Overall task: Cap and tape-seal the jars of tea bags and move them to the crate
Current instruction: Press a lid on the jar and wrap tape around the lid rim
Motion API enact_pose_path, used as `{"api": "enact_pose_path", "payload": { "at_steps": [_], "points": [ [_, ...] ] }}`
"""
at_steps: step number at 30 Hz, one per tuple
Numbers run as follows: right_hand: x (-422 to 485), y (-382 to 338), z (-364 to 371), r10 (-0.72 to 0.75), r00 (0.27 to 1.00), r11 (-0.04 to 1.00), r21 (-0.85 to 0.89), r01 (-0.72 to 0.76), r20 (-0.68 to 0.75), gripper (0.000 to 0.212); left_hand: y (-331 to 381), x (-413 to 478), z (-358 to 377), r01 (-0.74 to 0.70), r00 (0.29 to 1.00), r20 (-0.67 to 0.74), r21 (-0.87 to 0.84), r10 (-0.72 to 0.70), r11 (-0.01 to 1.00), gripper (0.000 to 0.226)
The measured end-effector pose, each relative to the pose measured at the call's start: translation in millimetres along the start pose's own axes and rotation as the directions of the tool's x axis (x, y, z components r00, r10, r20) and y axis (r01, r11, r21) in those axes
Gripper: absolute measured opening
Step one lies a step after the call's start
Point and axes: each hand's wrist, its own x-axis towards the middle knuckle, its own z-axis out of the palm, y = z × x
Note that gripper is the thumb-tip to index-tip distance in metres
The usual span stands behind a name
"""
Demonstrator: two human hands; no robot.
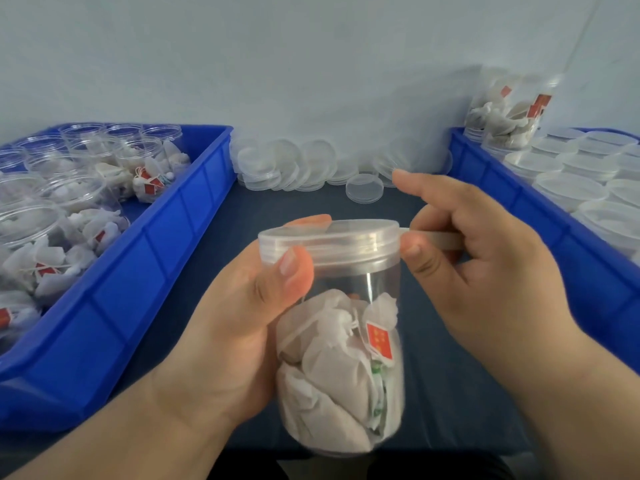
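Observation:
A clear plastic jar (pixel 341 362) full of white tea bags with a red tag is held above the dark table, tilted slightly. Its clear cap (pixel 330 242) sits on top. My left hand (pixel 239 323) grips the jar's upper body, thumb on the cap's rim and fingertips behind it. My right hand (pixel 485 268) pinches a strip of clear tape (pixel 431 237) that runs from the cap's right edge into my fingers; the index finger points up and away.
A blue crate (pixel 145 244) at left holds several uncapped jars of tea bags. A blue crate (pixel 519 202) at right holds several capped jars, two stacked at its back. Loose clear caps (pixel 294 166) lie along the back wall, one cap (pixel 364 187) closer.

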Motion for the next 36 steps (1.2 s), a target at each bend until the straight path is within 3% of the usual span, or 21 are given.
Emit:
{"api": "enact_pose_path", "payload": {
  "at_steps": [3,7,10,12,16,18,21,23,28,33,36],
  "points": [
    [-1.2,1.8,3.8,0.027,0.999,0.999,-0.023,-0.027,0.037,0.04,-0.6,1.4,-5.6,-0.011,1.0,0.004,0.071,0.011,0.997,0.092],
    [-4.7,4.4,2.0,0.09,0.996,0.993,-0.072,-0.089,0.015,0.045,-3.0,4.0,-10.3,-0.072,0.99,-0.098,0.237,0.098,0.969,0.082],
    [-5.1,2.0,-1.0,0.077,0.996,0.982,-0.178,-0.069,0.039,0.048,-4.1,6.1,-1.5,-0.141,0.99,0.04,0.33,0.136,0.933,0.059],
    [-4.8,0.2,-3.0,0.066,0.993,0.978,-0.201,-0.046,0.095,0.047,-4.4,7.5,0.0,-0.107,0.993,-0.013,0.305,0.116,0.946,0.053],
    [0.3,6.8,-14.4,0.166,0.947,0.986,-0.031,-0.164,0.275,0.051,-9.8,7.2,-7.2,0.012,0.979,-0.199,0.242,0.037,0.97,0.07],
    [2.6,14.2,-23.0,0.155,0.942,0.981,0.07,-0.183,0.298,0.044,-11.5,6.8,-9.6,0.04,0.959,-0.284,0.195,0.017,0.98,0.067],
    [3.2,18.0,-31.7,0.092,0.954,0.977,0.159,-0.142,0.286,0.045,-11.2,6.6,-9.0,0.048,0.955,-0.297,0.134,-0.006,0.99,0.057],
    [1.4,18.0,-32.1,0.068,0.968,0.976,0.187,-0.115,0.242,0.044,-9.7,5.8,-6.0,0.041,0.965,-0.26,0.1,-0.014,0.994,0.067],
    [-4.5,11.7,-21.5,0.049,0.994,0.995,0.087,-0.058,0.098,0.041,-9.1,-0.5,0.5,0.03,0.978,-0.204,-0.055,-0.041,0.998,0.114],
    [-7.3,2.9,-10.3,0.052,0.997,0.997,0.046,-0.055,0.059,0.04,-4.8,-4.0,2.7,0.015,0.991,-0.135,-0.05,-0.022,0.999,0.122],
    [-5.4,0.9,-6.3,0.072,0.992,0.996,-0.052,-0.067,0.106,0.045,-4.0,-3.7,-0.4,0.014,0.991,-0.134,-0.027,-0.018,1.0,0.113]
  ]
}}
